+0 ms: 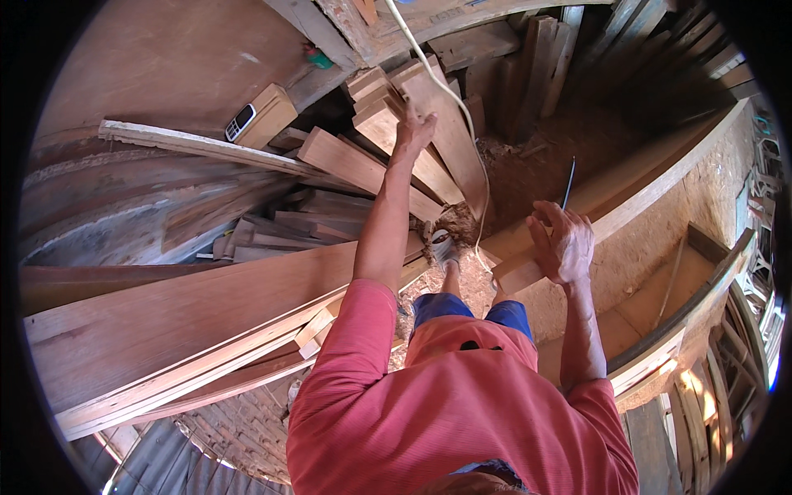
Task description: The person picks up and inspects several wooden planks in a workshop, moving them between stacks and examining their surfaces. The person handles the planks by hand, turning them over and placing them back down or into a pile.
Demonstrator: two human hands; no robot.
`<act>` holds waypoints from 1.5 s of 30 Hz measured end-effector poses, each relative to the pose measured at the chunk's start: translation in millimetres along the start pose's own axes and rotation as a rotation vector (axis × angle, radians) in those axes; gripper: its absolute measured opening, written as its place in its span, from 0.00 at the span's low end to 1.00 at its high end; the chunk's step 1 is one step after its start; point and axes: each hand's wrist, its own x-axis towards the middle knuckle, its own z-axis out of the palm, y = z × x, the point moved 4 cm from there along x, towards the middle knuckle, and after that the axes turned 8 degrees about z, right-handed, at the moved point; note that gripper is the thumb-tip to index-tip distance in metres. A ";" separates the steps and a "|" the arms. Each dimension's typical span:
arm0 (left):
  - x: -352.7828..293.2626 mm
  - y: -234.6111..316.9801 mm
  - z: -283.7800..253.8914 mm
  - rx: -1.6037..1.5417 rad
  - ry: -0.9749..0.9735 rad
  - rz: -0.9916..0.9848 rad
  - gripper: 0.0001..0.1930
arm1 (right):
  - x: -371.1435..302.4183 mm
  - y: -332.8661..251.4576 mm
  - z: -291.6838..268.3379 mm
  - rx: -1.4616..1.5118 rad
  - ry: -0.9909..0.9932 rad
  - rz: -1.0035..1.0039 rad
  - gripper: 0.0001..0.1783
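Note:
My left hand (415, 132) reaches out to a stack of planks, index finger stretched out and thumb apart. It lies against the edge of a broad reddish plank (452, 132), which leans with other cut pieces (386, 124). To the right, my right hand (565, 243) is raised with the fingers closed on a thin dark-blue stick (570, 183), pencil-like, pointing up. Just below that hand is a short wooden block (518, 273); whether the palm touches it I cannot tell.
A white cable (450, 87) runs down past the planks to the sawdust floor by my feet. Long boards (190, 322) cross at the left. A keypad phone (240, 122) rests against a wood block (268, 118). A curved wooden wall (660, 198) bounds the right side.

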 end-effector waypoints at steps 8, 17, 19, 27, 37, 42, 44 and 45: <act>-25.5 0.5 -56.4 0.165 0.402 0.304 0.27 | 0.2 2.7 -0.3 0.005 -0.003 -0.001 0.16; -22.4 -17.1 -87.8 0.838 0.034 0.172 0.50 | 0.5 1.1 0.2 0.010 0.016 -0.020 0.15; -32.7 -14.9 -86.4 0.816 0.052 0.164 0.50 | 0.4 0.7 0.2 0.011 0.015 -0.023 0.15; -181.1 5.5 -79.4 0.737 0.121 0.384 0.36 | 0.3 2.2 -1.1 0.031 0.024 -0.020 0.15; -300.0 7.9 -30.4 0.387 -0.239 0.295 0.28 | -0.4 2.1 1.3 -0.005 -0.015 -0.015 0.16; -310.4 16.1 -11.7 0.319 -0.312 0.305 0.31 | -0.7 0.6 -1.5 0.005 0.003 -0.047 0.15; -314.8 18.7 -4.2 0.332 -0.349 0.309 0.32 | -0.5 0.7 -1.4 0.009 0.000 -0.049 0.14; -317.5 19.9 -1.3 0.327 -0.352 0.326 0.32 | -0.5 0.7 -1.3 0.011 0.001 -0.053 0.14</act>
